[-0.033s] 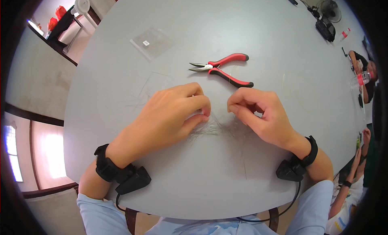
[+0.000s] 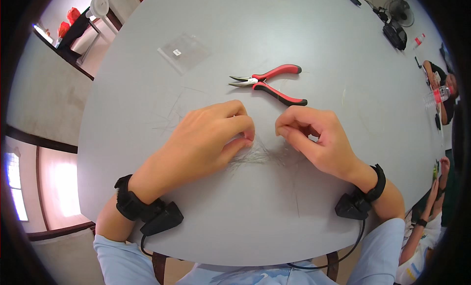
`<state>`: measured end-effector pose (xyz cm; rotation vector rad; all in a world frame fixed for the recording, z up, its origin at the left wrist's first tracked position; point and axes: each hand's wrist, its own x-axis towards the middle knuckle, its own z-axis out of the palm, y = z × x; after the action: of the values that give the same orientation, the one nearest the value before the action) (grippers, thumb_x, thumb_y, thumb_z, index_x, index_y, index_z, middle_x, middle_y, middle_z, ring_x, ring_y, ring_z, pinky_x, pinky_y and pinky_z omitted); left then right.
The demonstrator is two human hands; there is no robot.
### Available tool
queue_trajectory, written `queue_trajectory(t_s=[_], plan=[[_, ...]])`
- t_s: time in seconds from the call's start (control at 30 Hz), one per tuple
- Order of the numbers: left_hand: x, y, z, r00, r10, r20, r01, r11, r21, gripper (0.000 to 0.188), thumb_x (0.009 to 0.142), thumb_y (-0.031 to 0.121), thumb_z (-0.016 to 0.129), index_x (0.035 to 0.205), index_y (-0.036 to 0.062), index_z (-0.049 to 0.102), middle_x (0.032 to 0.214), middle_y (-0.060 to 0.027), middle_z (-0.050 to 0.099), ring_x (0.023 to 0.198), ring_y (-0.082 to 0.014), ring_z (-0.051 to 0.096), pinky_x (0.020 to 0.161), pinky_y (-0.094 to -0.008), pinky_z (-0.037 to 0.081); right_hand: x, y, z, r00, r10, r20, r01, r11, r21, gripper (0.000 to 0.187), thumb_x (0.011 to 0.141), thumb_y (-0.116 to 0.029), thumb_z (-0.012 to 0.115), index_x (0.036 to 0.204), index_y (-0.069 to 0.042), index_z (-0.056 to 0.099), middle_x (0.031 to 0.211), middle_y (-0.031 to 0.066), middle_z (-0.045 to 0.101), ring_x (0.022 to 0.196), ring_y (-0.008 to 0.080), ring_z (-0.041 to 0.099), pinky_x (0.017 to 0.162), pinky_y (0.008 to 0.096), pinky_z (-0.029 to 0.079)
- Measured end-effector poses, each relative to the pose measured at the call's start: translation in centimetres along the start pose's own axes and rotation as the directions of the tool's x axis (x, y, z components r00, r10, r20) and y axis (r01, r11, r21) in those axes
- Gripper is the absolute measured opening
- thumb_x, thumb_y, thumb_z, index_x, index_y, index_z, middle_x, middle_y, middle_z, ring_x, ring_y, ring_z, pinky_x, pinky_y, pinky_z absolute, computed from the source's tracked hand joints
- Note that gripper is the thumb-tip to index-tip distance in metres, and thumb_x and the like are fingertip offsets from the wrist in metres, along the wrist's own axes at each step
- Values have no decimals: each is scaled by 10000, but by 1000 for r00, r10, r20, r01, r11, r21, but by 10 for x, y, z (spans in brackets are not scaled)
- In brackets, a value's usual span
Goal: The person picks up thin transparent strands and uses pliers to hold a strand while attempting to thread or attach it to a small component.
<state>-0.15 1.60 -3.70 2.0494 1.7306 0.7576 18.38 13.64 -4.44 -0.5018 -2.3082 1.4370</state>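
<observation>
Thin wires (image 2: 250, 158) are lying bunched on the worktop (image 2: 235, 211) between both hands. The left hand's (image 2: 208, 133) grip is pressing thumb against finger, the right hand's (image 2: 321, 140) likewise, probably for fine control; whether either is holding a strand, I cannot tell. Beyond, pliers (image 2: 258, 82) are resting open, seemingly within reach; farther, a clear bag (image 2: 184, 53) is lying flat, its contents indistinct.

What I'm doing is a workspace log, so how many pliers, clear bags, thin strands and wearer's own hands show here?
Pliers: 1
Clear bag: 1
Left hand and right hand: 2
Thin strands: too fine to count
Total: 4, strands excluded
</observation>
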Motion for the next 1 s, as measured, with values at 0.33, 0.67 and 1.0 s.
queue_trajectory(t_s=[0.33, 0.67, 1.0], plan=[[2, 16, -4, 997, -53, -48, 43, 983, -177, 69, 764, 12, 632, 820, 32, 598, 755, -48, 588, 658, -139, 563, 546, -248, 425, -5, -4, 5, 999, -49, 25, 49, 999, -14, 62, 802, 30, 527, 813, -6, 576, 582, 37, 498, 478, 68, 426, 454, 222, 347], [2, 18, -3, 956, -289, 39, 244, 721, -649, 48, 809, 24, 615, 838, -13, 607, 833, -28, 606, 735, -75, 568, 591, -201, 477, -11, -13, 7, 999, -13, -38, 19, 986, 168, 79, 826, 53, 512, 812, 8, 576, 635, 26, 545, 542, 48, 492, 481, 198, 379], [1, 17, -5, 952, -304, 40, 259, 729, -634, 77, 804, 26, 628, 862, -19, 604, 824, -34, 598, 733, -77, 566, 569, -207, 486, -10, -15, 7, 998, -57, -27, 60, 986, 157, 77, 829, 71, 507, 818, 21, 564, 666, 32, 554, 581, 64, 530, 504, 197, 414]])
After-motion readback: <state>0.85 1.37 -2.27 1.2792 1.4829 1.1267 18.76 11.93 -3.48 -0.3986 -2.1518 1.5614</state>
